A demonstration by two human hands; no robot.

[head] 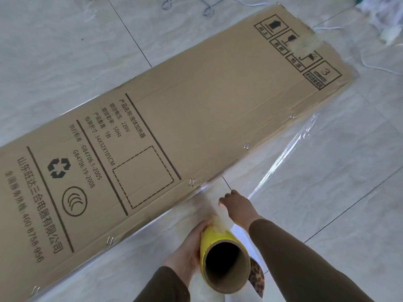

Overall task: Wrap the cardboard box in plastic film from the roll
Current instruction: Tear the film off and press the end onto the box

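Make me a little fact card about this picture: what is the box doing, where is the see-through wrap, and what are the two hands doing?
box: long cardboard box lying flat on the tiled floor, printed side up
roll: yellow roll with a hollow cardboard core, its open end toward the camera
film: clear plastic film stretching from the roll to the box's near edge
left hand: left hand grips the roll's side
right hand: right hand reaches past the roll on the film; what its fingers do is unclear
extras: white cords on the floor beyond the box
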